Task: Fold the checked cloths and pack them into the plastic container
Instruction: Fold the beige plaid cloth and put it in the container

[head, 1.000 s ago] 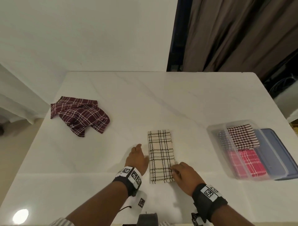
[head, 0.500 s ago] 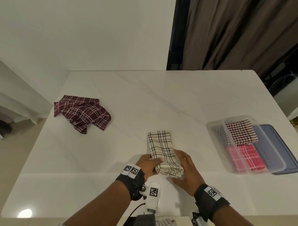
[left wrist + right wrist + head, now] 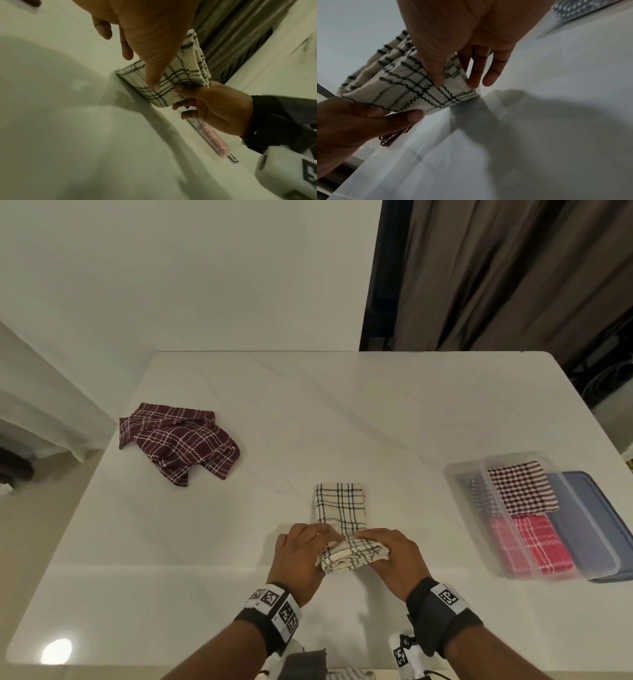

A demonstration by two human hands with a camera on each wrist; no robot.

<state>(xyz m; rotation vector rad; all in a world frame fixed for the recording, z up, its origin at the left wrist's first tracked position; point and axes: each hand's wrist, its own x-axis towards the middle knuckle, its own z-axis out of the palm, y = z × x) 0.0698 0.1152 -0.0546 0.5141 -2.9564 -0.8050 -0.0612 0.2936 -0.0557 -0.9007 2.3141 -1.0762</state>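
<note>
A cream cloth with black checks (image 3: 340, 510) lies as a narrow strip on the white table (image 3: 308, 412), its near end lifted and curled over. My left hand (image 3: 305, 556) pinches that end's left corner, thumb under and fingers on top (image 3: 154, 75). My right hand (image 3: 394, 556) pinches the right corner (image 3: 440, 75) in the same way. A crumpled maroon checked cloth (image 3: 178, 441) lies at the far left. The clear plastic container (image 3: 462, 477) at the right holds a folded dark-red checked cloth (image 3: 520, 487) and a folded pink one (image 3: 534, 546).
A blue lid (image 3: 596, 529) lies under or beside the container at the table's right edge. Dark curtains (image 3: 496, 268) hang behind the table on the right, and a white wall (image 3: 188, 268) stands behind it on the left.
Both hands went from resting by the flat strip's near end to pinching its corners. They have lifted that end and are carrying it away from me over the rest of the strip.
</note>
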